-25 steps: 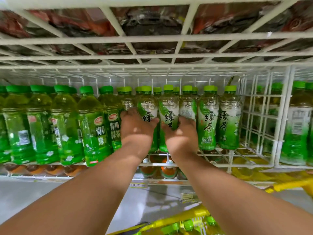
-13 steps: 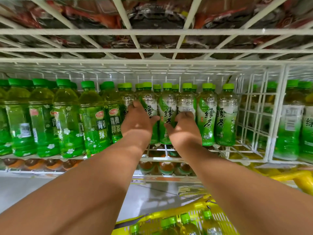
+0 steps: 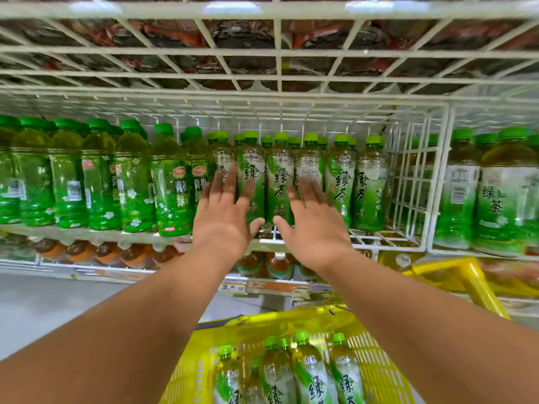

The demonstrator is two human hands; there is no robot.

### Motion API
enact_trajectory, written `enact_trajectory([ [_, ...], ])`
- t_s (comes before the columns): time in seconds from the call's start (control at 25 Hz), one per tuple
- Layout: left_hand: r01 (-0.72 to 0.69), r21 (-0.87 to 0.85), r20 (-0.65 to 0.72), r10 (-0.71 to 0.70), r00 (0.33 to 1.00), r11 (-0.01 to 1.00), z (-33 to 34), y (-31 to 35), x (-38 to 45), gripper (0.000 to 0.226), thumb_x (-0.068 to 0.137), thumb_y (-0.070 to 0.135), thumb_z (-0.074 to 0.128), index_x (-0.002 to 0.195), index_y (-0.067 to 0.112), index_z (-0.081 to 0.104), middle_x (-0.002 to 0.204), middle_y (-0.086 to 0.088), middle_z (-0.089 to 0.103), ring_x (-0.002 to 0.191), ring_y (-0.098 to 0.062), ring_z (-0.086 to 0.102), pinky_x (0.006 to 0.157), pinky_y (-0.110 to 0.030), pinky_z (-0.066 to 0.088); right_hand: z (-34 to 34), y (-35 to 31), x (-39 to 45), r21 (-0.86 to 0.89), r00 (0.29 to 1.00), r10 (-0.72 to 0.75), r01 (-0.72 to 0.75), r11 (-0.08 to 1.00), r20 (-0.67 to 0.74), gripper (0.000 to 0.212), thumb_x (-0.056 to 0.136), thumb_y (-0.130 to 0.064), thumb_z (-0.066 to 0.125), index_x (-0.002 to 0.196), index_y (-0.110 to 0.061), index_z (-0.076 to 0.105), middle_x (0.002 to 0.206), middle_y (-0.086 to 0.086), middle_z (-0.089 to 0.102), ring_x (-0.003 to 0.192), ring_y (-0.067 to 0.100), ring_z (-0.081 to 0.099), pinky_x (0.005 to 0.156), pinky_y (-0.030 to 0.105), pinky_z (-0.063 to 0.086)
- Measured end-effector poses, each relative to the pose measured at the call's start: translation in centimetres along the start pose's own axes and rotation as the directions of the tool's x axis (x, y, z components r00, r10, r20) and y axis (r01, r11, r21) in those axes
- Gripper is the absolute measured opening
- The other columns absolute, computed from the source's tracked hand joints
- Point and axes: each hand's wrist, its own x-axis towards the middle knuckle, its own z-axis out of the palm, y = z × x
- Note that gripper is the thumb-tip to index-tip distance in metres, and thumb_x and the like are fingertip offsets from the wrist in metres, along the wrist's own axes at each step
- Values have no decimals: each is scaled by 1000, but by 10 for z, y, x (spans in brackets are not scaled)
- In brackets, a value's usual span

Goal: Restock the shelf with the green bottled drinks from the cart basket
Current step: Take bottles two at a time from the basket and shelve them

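A row of green tea bottles [image 3: 339, 182] with light green caps stands upright on the white wire shelf [image 3: 379, 237]. My left hand [image 3: 226, 217] and my right hand [image 3: 313, 225] hover just in front of the front bottles, fingers spread, holding nothing. Between the two hands shows one front bottle [image 3: 278, 182]. Below, the yellow cart basket [image 3: 186, 377] holds several more green tea bottles [image 3: 313, 371], standing close together.
Darker green bottled drinks [image 3: 128, 182] fill the shelf to the left. A white wire divider [image 3: 408, 182] separates a section of similar bottles [image 3: 495, 196] on the right. A wire shelf of dark packets hangs overhead. Orange-capped bottles lie on the lower shelf.
Both hands have let go of the bottles they gripped on the shelf and pulled back with fingers spread. The view has tilted down, showing more of the basket.
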Motion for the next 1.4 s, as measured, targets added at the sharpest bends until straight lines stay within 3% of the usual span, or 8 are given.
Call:
enact_trajectory([
  [0.2,18,-16,-51,-19,999,1000,-7,8,-55,82,92,72,24,158,30,-1,167,-9,-11,153,-33,-6,124,-50,6,-8,4,-54,-22,995,-86,85,996,-58,72,98,-61,26,157,-23,10,166,7,4,151,26,1,120,42,4],
  [0.56,97,-99,-33,-100,994,990,-25,34,-176,81,94,69,32,159,29,7,167,-10,-9,153,-32,-2,124,-48,9,-17,24,-164,-45,985,-170,171,984,26,74,99,-61,22,158,-19,8,166,5,3,151,22,-7,122,43,8],
  [0.84,59,-95,21,-57,998,994,-8,57,-252,81,92,70,30,159,28,10,167,-12,-4,153,-33,2,123,-49,12,9,38,-245,-37,983,-156,160,986,96,75,98,-61,21,158,-20,2,166,4,-2,151,21,-10,123,40,4],
  [1.4,52,-122,136,-35,990,991,71,86,-296,83,92,72,28,159,30,5,167,-10,-8,154,-31,-3,124,-49,9,84,33,-270,-15,972,-115,120,993,203,75,98,-60,18,157,-19,-1,165,6,-5,151,22,-11,123,42,5],
])
